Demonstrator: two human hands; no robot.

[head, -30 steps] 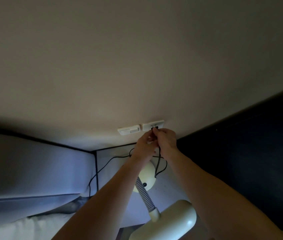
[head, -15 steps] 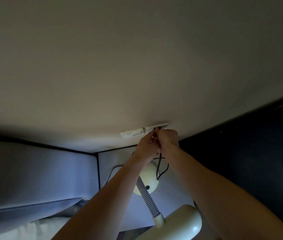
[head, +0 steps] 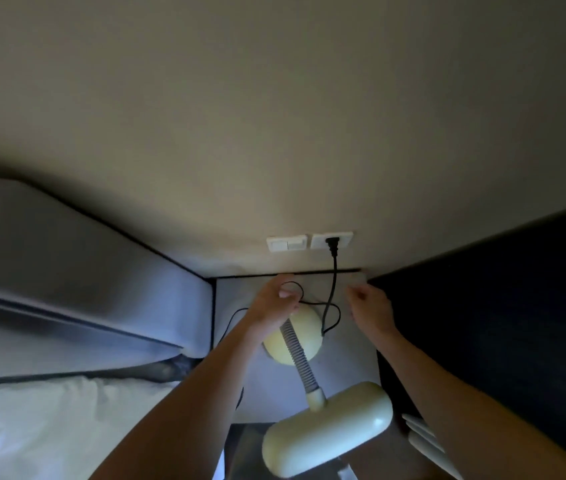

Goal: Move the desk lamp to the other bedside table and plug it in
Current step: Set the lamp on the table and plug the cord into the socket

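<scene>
The cream desk lamp (head: 326,427) stands on the pale bedside table (head: 350,355); its round base (head: 295,341) is joined to the long shade by a ribbed grey neck. Its black plug (head: 332,244) sits in the white wall socket (head: 342,237), and the black cord (head: 332,292) hangs down to the base. My left hand (head: 274,303) hovers over the base with a loop of cord against its fingers. My right hand (head: 371,306) is below the socket, fingers loosely apart, holding nothing.
A white light switch (head: 287,243) is left of the socket on the beige wall. A grey padded headboard (head: 77,271) and white bedding (head: 49,427) lie left of the table. A dark panel (head: 503,306) rises on the right.
Both hands were at the socket pinching the plug; now the plug stays in the socket and both hands have dropped away from it. The view has tilted down.
</scene>
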